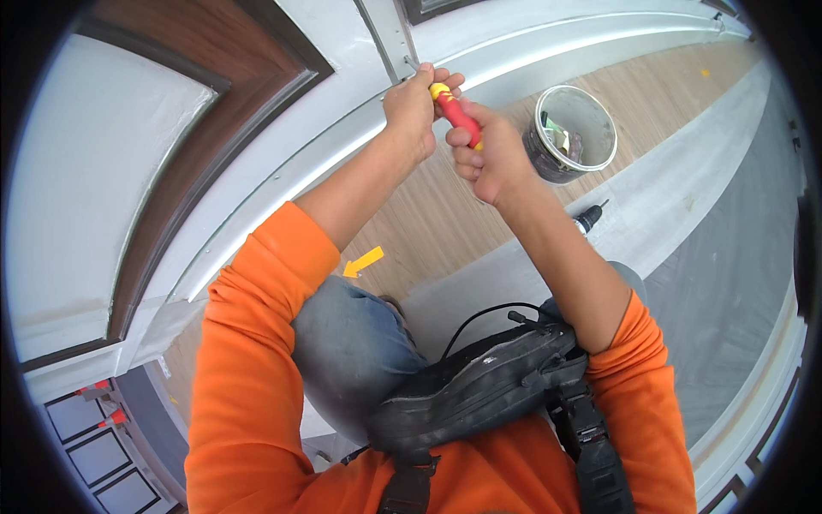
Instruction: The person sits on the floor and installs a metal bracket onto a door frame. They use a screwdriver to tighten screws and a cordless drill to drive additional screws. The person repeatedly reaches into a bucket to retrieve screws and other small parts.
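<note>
Right hand (pixel 486 154) grips red-and-yellow plastic-handled screwdriver (pixel 454 113); left hand (pixel 413 107) closes around its shaft to steady the tip against the grey metal door frame (pixel 390 38). Round open metal bucket (pixel 572 133) sits nearby on floor.

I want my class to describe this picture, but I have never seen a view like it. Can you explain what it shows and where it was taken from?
The camera sits on a person's head and looks down, so straight edges bend near the rim. The orange-sleeved arms are that person's own. The right hand grips a screwdriver with a red and yellow handle; the left hand steadies its tip against a grey metal frame. On the wooden floor stand a bucket and a drill. A yellow arrow marks the floor.
</note>
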Tool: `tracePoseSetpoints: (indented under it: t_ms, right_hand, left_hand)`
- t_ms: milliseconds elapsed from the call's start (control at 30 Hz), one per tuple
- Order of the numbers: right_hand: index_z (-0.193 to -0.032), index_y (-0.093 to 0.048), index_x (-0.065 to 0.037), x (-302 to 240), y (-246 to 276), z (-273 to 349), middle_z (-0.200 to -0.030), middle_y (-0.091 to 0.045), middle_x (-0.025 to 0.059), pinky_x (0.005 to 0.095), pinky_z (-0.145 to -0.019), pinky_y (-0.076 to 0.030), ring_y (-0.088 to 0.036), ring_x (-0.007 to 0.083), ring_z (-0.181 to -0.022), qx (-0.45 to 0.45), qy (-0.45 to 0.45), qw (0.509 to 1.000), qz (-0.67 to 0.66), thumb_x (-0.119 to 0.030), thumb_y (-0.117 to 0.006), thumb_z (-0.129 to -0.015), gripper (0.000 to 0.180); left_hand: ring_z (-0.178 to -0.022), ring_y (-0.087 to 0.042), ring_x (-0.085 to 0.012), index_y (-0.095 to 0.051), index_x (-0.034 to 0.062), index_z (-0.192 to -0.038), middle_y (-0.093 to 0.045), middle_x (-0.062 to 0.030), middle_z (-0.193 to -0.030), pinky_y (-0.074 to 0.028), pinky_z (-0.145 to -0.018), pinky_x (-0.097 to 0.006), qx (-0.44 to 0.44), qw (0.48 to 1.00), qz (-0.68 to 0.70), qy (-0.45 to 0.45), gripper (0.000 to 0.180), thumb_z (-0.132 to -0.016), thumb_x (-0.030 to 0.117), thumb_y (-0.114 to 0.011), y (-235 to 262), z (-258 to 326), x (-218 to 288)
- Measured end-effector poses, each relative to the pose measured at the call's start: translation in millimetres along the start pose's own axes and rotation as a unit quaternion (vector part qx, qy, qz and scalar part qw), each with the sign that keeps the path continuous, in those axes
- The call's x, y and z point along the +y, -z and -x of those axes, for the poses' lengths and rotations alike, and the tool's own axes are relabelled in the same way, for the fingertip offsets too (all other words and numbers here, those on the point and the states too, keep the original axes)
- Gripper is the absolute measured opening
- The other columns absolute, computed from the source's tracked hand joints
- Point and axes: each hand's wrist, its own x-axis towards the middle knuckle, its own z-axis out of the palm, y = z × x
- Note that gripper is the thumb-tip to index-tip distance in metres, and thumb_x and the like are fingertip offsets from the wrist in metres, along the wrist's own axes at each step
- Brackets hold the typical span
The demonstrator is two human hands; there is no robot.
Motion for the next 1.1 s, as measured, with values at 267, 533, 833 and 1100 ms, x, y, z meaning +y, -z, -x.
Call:
tracePoseSetpoints:
  t_ms: [267, 533, 833, 1100]
  right_hand:
    - [-0.11, -0.062, -0.006, -3.2, -11.5, 4.1, -0.075, -0.059, 0.0048, 0.0293, -0.04, -0.036, -0.053, 0.0132, -0.051, 0.066, 0.11, 0.99, 0.059, -0.026, -0.061, -0.101, 0.022]
    - [-0.111, -0.063, -0.004, -30.1, 11.2, 2.6, -0.083, -0.062, 0.0058, 0.0294, -0.042, -0.037, -0.052, 0.0141, -0.051, -0.106, -0.247, 0.922, -0.279, -0.027, -0.063, -0.101, 0.025]
    - [-0.125, -0.06, -0.005, -4.1, -9.6, 9.8, -0.086, -0.065, 0.0123, 0.0359, -0.054, -0.051, -0.064, 0.0262, -0.061, 0.083, 0.172, 0.95, 0.246, -0.025, -0.06, -0.101, 0.031]
    - [-0.13, -0.056, -0.004, -4.1, 8.7, -24.9, -0.082, -0.065, 0.0171, 0.0417, -0.066, -0.054, -0.066, 0.0331, -0.069, -0.116, -0.253, 0.917, -0.286, -0.023, -0.059, -0.102, 0.034]
  left_hand:
    - [-0.107, -0.065, -0.0235, -0.061, -0.0004, -0.118, -0.074, -0.0154, -0.115, -0.051, -0.097, -0.037, -0.013, 0.999, -0.039, -0.018, 0.032, -0.111, 0.027, -0.046, 7.0, -7.5, -0.8]
    - [-0.104, -0.063, -0.0219, -0.062, 0.0003, -0.116, -0.074, -0.0144, -0.117, -0.05, -0.094, -0.036, -0.055, 0.998, 0.004, 0.02, 0.033, -0.111, 0.029, -0.045, 3.6, 3.0, 2.6]
    - [-0.105, -0.063, -0.0216, -0.063, 0.0016, -0.116, -0.072, -0.0137, -0.117, -0.052, -0.092, -0.038, -0.005, 0.996, -0.078, 0.031, 0.035, -0.111, 0.031, -0.044, 2.6, -12.3, 0.1]
    - [-0.105, -0.066, -0.0197, -0.061, -0.0003, -0.12, -0.073, -0.014, -0.116, -0.05, -0.099, -0.035, -0.047, 0.998, -0.034, 0.026, 0.035, -0.11, 0.029, -0.047, 12.1, -0.1, 7.4]
